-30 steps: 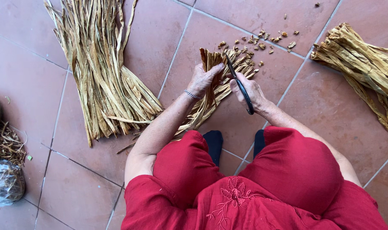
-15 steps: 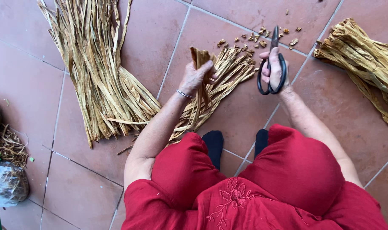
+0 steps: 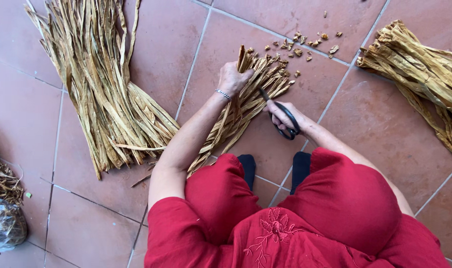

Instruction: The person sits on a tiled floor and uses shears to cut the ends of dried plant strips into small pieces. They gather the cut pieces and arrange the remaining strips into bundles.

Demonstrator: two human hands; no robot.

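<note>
My left hand (image 3: 232, 78) grips the top end of a small bundle of dry tan leaf strips (image 3: 246, 106) that lies slanted on the terracotta tile floor. A silver bracelet sits on that wrist. My right hand (image 3: 281, 116) holds black-handled scissors (image 3: 280, 119), fingers through the loops, blades pointing up-left against the right side of the bundle. Small cut-off bits (image 3: 300, 47) lie scattered on the tiles just beyond the bundle's tips.
A large fan of long dry strips (image 3: 104, 84) lies at left. Another thick bundle (image 3: 419, 69) lies at right. A clear bag with dry scraps (image 3: 5, 223) sits at the lower left edge. My red clothing and dark shoes (image 3: 248, 166) fill the bottom.
My right hand brought the scissors down and left from the raised position back to the bundle's side. My left hand shifted slightly up the bundle, still gripping it.
</note>
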